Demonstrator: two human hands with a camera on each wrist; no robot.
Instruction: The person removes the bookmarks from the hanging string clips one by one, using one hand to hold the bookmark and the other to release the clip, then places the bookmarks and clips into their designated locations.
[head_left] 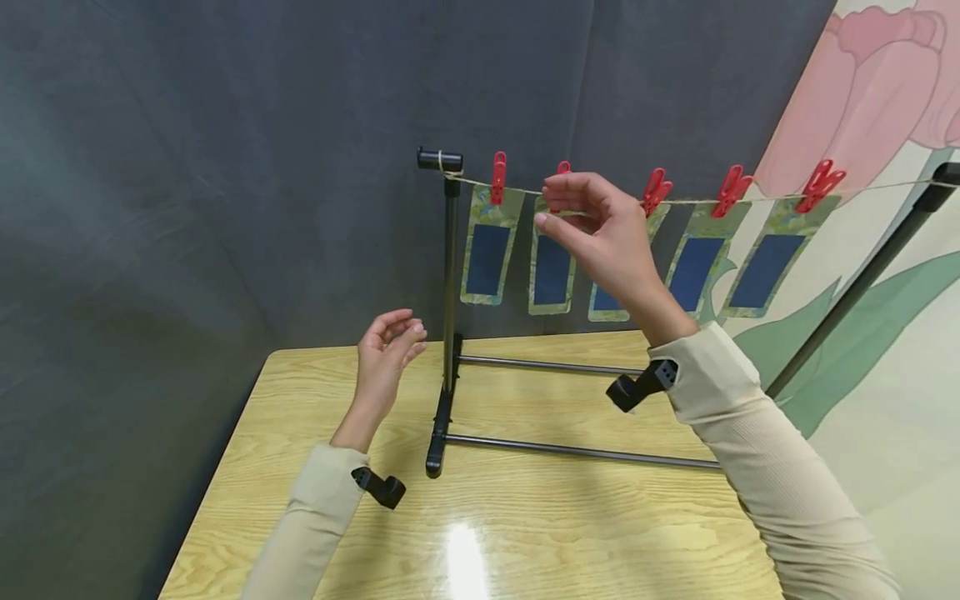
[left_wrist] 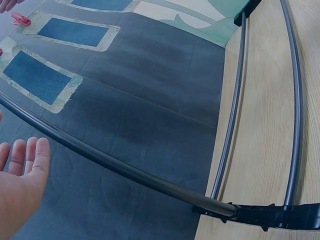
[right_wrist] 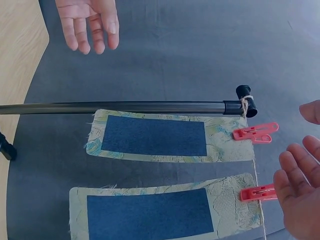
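Several patterned green fabric strips with dark blue panels hang from a thin string by red clothespins [head_left: 498,178]. My right hand [head_left: 603,229] is raised in front of the second strip [head_left: 551,271] from the left. In the right wrist view its thumb and fingers are apart, and the fingers are close to the second clothespin [right_wrist: 256,193]; whether they touch it I cannot tell. The leftmost strip [right_wrist: 155,137] hangs beside the upright post. Lower down, my left hand [head_left: 388,354] hovers left of that post with loosely bent fingers, holding nothing.
A black metal stand, with a left post [head_left: 451,283] and a right post [head_left: 862,283], bears the string [head_left: 885,188]. Its lower bars [head_left: 577,450] run across the wooden table [head_left: 300,417]. Behind hang a dark grey cloth [head_left: 262,167] and a wall [head_left: 892,350] painted with flowers.
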